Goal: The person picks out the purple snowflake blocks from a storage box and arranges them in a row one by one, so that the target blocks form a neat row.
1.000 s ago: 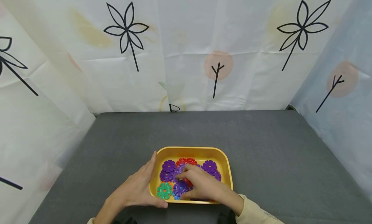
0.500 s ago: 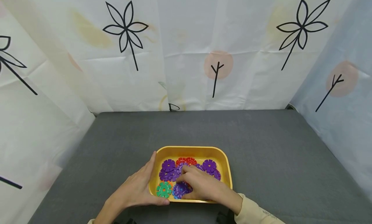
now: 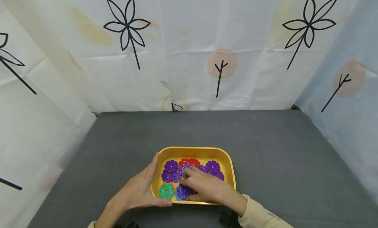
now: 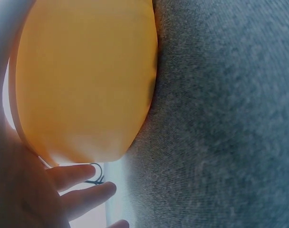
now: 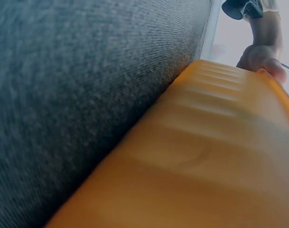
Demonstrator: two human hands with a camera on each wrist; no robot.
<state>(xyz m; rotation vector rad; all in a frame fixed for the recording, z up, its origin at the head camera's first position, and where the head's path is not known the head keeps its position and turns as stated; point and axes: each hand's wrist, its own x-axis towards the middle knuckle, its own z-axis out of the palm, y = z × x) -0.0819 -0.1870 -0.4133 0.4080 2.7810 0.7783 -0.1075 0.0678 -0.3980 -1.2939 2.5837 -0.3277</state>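
Note:
A yellow plastic tray (image 3: 196,151) sits near the front of the table, holding flower-shaped plastic discs. Purple discs (image 3: 171,166) make up most of the pile; red discs (image 3: 193,162) lie at the back and a green disc (image 3: 167,191) at the front left. My left hand (image 3: 138,188) spans the tray's front left corner, thumb along the front rim and fingers extended along the left side. Inside the tray my right hand (image 3: 206,186) is bent down over the purple discs, beside a dark purple disc (image 3: 183,191). Whether it pinches one I cannot tell, as the palm hides part of the pile.
Grey cloth (image 3: 265,149) covers the table on all sides of the tray. White printed curtains (image 3: 189,73) stand at the back and both sides. Black wrist gear (image 3: 228,219) shows at the front edge of the head view.
My right hand's fingers shift slightly among the purple discs and stay inside the tray. The left hand keeps its place at the corner. The whole head view has moved up a little.

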